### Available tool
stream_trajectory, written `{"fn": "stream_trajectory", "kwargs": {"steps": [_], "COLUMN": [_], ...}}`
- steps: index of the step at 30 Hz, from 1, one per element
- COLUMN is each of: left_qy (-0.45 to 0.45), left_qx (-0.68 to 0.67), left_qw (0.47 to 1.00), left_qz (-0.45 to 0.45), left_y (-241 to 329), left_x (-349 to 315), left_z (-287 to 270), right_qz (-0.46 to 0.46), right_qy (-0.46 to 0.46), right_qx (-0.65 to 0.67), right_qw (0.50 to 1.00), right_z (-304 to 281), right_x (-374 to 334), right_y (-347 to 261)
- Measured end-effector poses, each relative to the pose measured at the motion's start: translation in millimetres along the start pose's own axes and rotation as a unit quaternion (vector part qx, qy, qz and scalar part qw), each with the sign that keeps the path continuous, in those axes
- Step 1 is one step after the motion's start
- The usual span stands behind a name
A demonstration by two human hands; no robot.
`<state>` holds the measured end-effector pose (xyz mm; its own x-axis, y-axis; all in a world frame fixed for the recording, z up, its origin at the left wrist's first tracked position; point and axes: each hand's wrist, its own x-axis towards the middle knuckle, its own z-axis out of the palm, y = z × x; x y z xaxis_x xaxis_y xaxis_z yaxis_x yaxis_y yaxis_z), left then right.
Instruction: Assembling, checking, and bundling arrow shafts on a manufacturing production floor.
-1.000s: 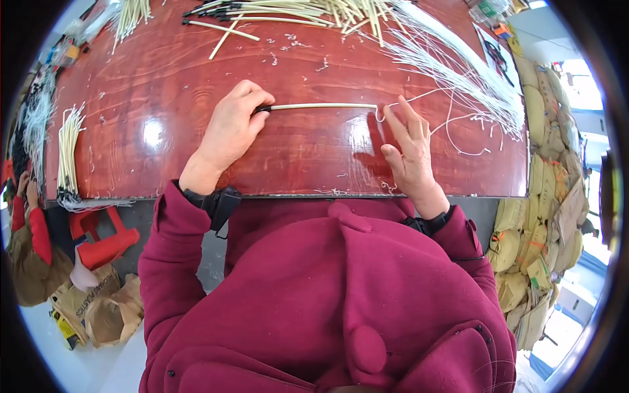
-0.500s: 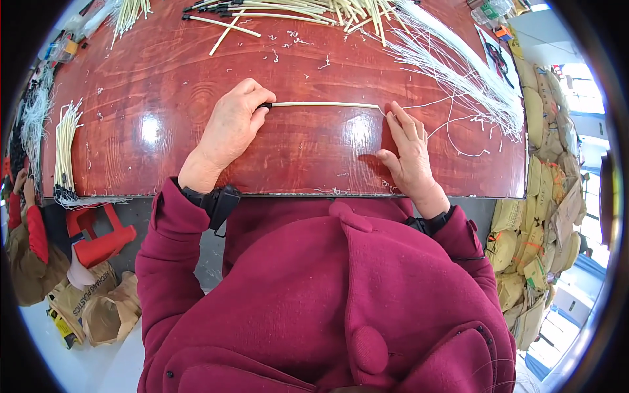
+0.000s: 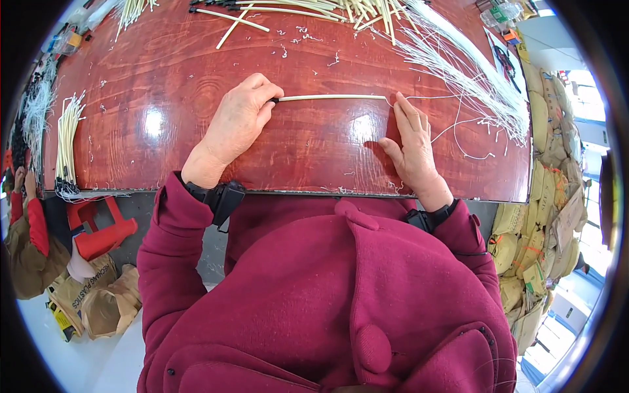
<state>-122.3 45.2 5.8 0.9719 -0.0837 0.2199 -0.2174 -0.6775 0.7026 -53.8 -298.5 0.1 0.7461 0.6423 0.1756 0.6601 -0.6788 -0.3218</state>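
Note:
My left hand (image 3: 241, 121) is closed in a pinch on the black end of a thin cream-coloured tube (image 3: 333, 97), which lies crosswise over the table. A fine white thread (image 3: 432, 97) runs on from the tube's right end, past the fingertips of my right hand (image 3: 414, 145). That hand rests on the table with its fingers stretched out and its thumb apart, and the thread seems to pass at or under the fingertips. Whether the fingertips press on the thread is hard to see.
More cream tubes with black ends (image 3: 295, 12) lie at the far side, with another bundle (image 3: 67, 141) at the left edge. White threads (image 3: 478, 85) spread at the right, near scissors (image 3: 508, 65). Stacked sacks (image 3: 540, 216) stand right; a red stool (image 3: 105, 239) and another person's hands (image 3: 25, 182) are left.
The whole view has shifted slightly, so the table and its things sit a little higher and further right. Both hands and the tube keep nearly the same pose.

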Motion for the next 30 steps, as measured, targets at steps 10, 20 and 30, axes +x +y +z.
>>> {"fn": "stream_trajectory", "kwargs": {"steps": [10,20,30], "left_qy": [-0.005,0.017,0.042], "left_qx": [0.004,0.019,0.038], "left_qw": [1.0,1.0,0.998], "left_qz": [-0.003,-0.003,0.029], "left_y": [4,2,-5], "left_x": [0,-1,-2], "left_z": [-1,2,6], "right_qz": [-0.01,-0.037,-0.057], "right_qy": [-0.006,-0.002,0.013], "right_qx": [-0.035,-0.009,0.025], "right_qw": [0.999,0.999,0.998], "right_z": [3,0,1], "right_x": [8,3,-6], "right_y": [3,-1,0]}}
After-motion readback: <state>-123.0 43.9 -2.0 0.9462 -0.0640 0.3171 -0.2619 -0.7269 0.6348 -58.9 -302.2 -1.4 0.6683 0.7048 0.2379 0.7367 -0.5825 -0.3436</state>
